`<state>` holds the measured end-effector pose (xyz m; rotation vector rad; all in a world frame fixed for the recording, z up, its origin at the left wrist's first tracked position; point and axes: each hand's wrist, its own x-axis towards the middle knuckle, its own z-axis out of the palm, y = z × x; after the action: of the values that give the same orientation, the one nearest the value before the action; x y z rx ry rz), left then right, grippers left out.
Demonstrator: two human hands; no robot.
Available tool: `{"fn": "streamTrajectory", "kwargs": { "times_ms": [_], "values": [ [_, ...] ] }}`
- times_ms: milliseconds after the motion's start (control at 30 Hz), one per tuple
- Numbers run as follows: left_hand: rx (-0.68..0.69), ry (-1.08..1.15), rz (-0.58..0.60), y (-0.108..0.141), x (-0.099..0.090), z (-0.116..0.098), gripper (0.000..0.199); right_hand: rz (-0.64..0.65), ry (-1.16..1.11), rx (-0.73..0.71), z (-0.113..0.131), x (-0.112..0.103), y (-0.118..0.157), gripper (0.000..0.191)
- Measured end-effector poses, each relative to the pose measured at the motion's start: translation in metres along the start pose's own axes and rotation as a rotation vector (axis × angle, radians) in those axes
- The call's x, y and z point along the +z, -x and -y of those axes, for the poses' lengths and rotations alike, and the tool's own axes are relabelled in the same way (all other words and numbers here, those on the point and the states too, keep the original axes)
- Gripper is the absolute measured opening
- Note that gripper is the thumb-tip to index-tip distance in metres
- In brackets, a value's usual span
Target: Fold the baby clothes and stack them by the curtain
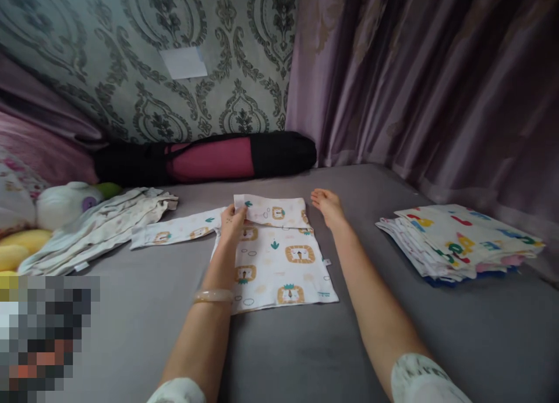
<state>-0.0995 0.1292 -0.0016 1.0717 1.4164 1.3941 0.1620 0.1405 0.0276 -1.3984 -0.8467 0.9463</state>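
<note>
A white child's shirt with lion prints (279, 263) lies on the grey bed sheet, one sleeve folded across its top and the other sleeve stretched out to the left. My left hand (233, 218) is at the upper left of the shirt, its fingers closed on the fabric near the folded sleeve's end. Just right of the shirt's upper corner, my right hand (326, 205) is raised with its fingers apart from the cloth and nothing in it.
Folded clothes are stacked on the right (463, 240). Loose pale clothing (109, 222) and a plush toy (63, 205) lie on the left. A black and pink long bag (209, 158) rests along the wall, beside purple curtains (362, 71).
</note>
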Motion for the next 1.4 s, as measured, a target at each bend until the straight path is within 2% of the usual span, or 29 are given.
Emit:
{"fn": "streamTrajectory", "kwargs": {
  "times_ms": [100, 200, 333, 467, 600, 733, 800, 900, 1033, 1133, 1200, 1233, 1300, 1333, 1400],
  "values": [
    [-0.063, -0.030, -0.004, 0.001, -0.006, 0.001, 0.024, -0.018, 0.326, -0.124, -0.016, 0.003, 0.000, 0.024],
    [-0.094, -0.108, -0.042, 0.004, -0.008, -0.001, 0.021, 0.094, 0.658, -0.287, -0.025, 0.013, 0.011, 0.034],
    [-0.031, -0.292, -0.096, 0.005, -0.010, -0.004, 0.018, 0.292, 0.973, -0.503, -0.032, 0.023, 0.029, 0.046],
    [0.069, -0.539, -0.144, 0.003, -0.014, -0.002, 0.015, 0.381, 1.183, -0.529, -0.036, 0.025, 0.040, 0.054],
    [0.114, -0.714, -0.168, 0.002, -0.018, 0.001, 0.020, 0.423, 1.250, -0.521, -0.034, 0.024, 0.044, 0.057],
    [0.157, -0.787, -0.173, 0.006, -0.019, 0.003, 0.047, 0.447, 1.274, -0.510, -0.032, 0.024, 0.046, 0.059],
    [0.204, -0.814, -0.144, 0.008, -0.018, 0.002, 0.054, 0.447, 1.295, -0.500, -0.032, 0.025, 0.046, 0.060],
    [0.244, -0.877, -0.096, 0.009, -0.017, 0.000, 0.049, 0.455, 1.327, -0.467, -0.032, 0.027, 0.045, 0.061],
    [0.182, -0.983, -0.056, 0.009, -0.018, -0.001, 0.037, 0.506, 1.364, -0.385, -0.024, 0.028, 0.040, 0.062],
    [0.196, -1.028, -0.105, 0.009, -0.018, -0.003, 0.032, 0.521, 1.419, -0.327, -0.013, 0.037, 0.040, 0.061],
    [0.288, -1.043, -0.137, 0.010, -0.015, -0.006, 0.033, 0.466, 1.425, -0.394, -0.008, 0.049, 0.046, 0.058],
    [0.357, -1.048, -0.113, 0.011, -0.012, -0.008, 0.035, 0.443, 1.410, -0.462, -0.008, 0.058, 0.050, 0.057],
    [0.486, -1.066, 0.018, 0.014, -0.004, -0.009, 0.040, 0.454, 1.360, -0.605, -0.011, 0.076, 0.062, 0.055],
    [0.518, -1.082, 0.099, 0.015, 0.000, -0.008, 0.043, 0.492, 1.344, -0.653, -0.014, 0.085, 0.067, 0.055],
    [0.497, -1.128, 0.219, 0.018, 0.007, -0.005, 0.048, 0.564, 1.335, -0.680, -0.022, 0.099, 0.076, 0.056]
  ]
}}
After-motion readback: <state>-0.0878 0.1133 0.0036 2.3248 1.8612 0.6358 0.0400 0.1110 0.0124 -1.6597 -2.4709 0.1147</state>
